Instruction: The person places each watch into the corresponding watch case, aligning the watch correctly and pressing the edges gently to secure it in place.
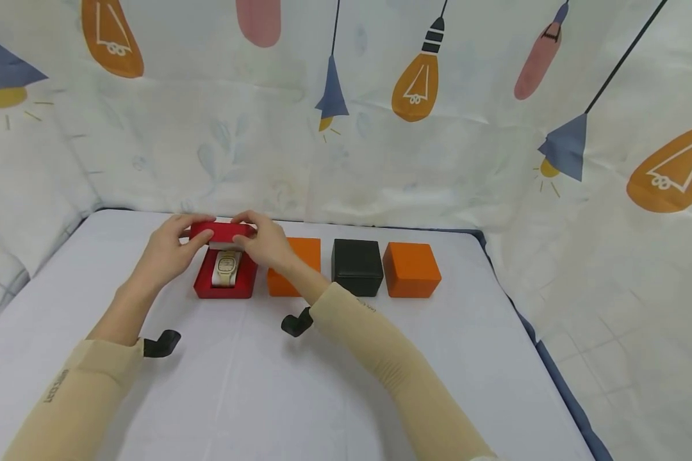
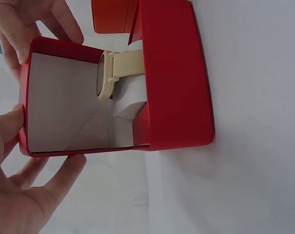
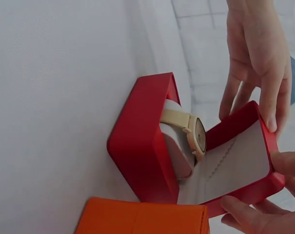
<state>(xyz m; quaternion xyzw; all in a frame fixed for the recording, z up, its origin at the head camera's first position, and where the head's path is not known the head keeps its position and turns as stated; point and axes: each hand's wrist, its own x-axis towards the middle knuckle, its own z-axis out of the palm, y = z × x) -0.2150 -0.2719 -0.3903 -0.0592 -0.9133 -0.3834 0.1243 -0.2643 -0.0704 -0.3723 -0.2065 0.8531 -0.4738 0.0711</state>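
A red watch box [image 1: 223, 292] stands on the table with its lid [image 1: 222, 230] raised at the back. A cream-strapped watch [image 1: 227, 267] sits inside round a white cushion [image 2: 130, 100]. My left hand [image 1: 170, 250] holds the lid by its left side, thumb at the front rim and fingers behind. On the lid's right side my right hand [image 1: 267, 241] has its thumb and fingers in the same kind of grip. In the left wrist view the lid's pale lining [image 2: 64, 102] faces the camera, and the right wrist view shows the watch face [image 3: 200, 135] side-on.
Right of the red box stand an orange box [image 1: 295, 255], partly behind my right forearm, a black box [image 1: 357, 267] and another orange box [image 1: 413, 270]. A white cloth [image 1: 236, 384] covers the table. Patterned curtains [image 1: 265, 160] hang along the back and sides.
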